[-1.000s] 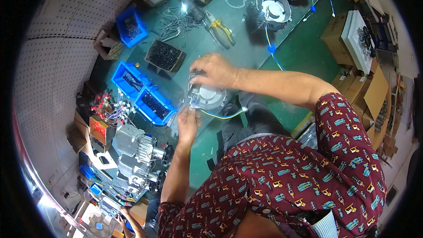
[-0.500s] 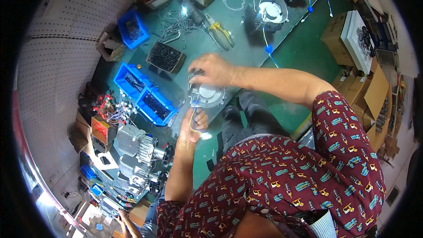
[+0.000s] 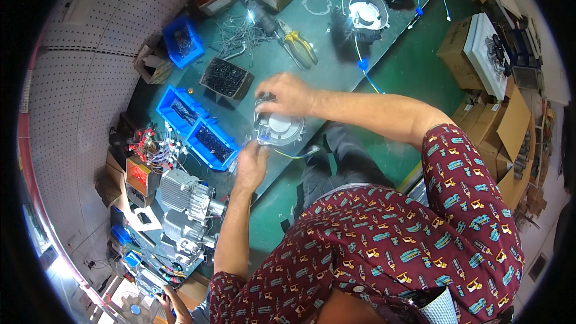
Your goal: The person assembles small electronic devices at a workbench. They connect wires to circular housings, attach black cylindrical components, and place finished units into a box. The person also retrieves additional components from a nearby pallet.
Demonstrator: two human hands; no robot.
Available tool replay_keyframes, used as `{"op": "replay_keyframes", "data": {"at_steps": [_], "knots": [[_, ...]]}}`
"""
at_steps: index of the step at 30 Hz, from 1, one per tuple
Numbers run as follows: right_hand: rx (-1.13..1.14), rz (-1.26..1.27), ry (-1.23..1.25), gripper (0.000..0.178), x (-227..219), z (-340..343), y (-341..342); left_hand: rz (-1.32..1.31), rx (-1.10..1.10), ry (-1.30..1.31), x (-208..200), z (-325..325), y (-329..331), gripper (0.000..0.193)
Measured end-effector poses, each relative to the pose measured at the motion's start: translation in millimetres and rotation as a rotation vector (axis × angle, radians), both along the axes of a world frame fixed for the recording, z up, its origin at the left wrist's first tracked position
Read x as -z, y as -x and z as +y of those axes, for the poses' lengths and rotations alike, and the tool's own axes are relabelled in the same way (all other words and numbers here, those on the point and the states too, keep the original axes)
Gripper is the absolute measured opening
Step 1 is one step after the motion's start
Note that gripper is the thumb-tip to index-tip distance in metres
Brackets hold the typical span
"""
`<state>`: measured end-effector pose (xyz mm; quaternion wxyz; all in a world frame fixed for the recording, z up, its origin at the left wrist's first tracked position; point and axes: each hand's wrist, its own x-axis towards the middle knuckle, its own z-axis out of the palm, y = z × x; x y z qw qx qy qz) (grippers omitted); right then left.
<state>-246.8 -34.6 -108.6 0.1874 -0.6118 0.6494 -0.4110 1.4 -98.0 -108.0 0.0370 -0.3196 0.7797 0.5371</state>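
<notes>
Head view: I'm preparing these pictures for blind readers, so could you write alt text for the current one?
A bare right hand holds the upper part of a round grey metal housing at the edge of a green workbench, with the left hand at its lower-left side. Nearby are blue bins of small parts, yellow-handled pliers and a second housing.

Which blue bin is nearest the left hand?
The lower bin of the adjoining pair beside the left hand; its partner sits up-left, and the other blue bins lie farther away.
</notes>
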Motion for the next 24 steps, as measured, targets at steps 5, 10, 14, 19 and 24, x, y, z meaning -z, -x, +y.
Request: {"op": "replay_keyframes", "data": {"at_steps": [5, 10, 14, 19, 24], "knots": [[0.001, 0.014, 0.025, 0.035, 0, -1, 1, -0.033, 0.127, 0.573, 2, 11, 2, 0.013], [0.042, 0.015, -0.009, 0.035, 1, 3, 1, 0.103, -0.299, -0.054, 19, 26, 2, 0.018], [0.056, 0.042, 0.019, 0.035, -1, 4, -3, 0.208, -0.579, -0.365, 30, 38, 2, 0.024], [0.04, -0.025, -0.037, 0.036, -9, 3, -5, 0.214, -0.683, -0.757, 41, 33, -5, 0.026], [0.07, 0.059, -0.06, 0.044, -15, 8, -1, 0.221, -0.726, -0.635, 34, 37, -1, 0.027]]}}
